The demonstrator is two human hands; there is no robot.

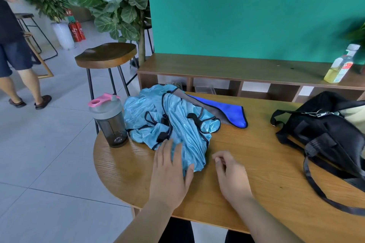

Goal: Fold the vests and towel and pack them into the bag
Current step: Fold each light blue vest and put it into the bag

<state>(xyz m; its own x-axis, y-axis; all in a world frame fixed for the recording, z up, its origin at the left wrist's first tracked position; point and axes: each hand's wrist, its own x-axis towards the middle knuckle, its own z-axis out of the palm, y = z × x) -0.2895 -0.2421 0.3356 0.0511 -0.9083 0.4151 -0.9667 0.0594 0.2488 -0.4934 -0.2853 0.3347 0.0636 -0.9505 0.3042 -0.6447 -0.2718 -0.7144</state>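
A crumpled heap of light blue vests with black trim lies on the wooden table. Behind it lies a dark blue and grey towel, partly under the heap. A black bag with long straps sits at the table's right side, its opening hidden from here. My left hand rests flat on the near edge of the vest heap, fingers straight. My right hand hovers just right of the heap with its fingers loosely curled, holding nothing.
A grey shaker bottle with a pink lid stands at the table's left edge, touching the vests. A low shelf behind carries a yellow drink bottle. A stool stands at left; a person walks beyond.
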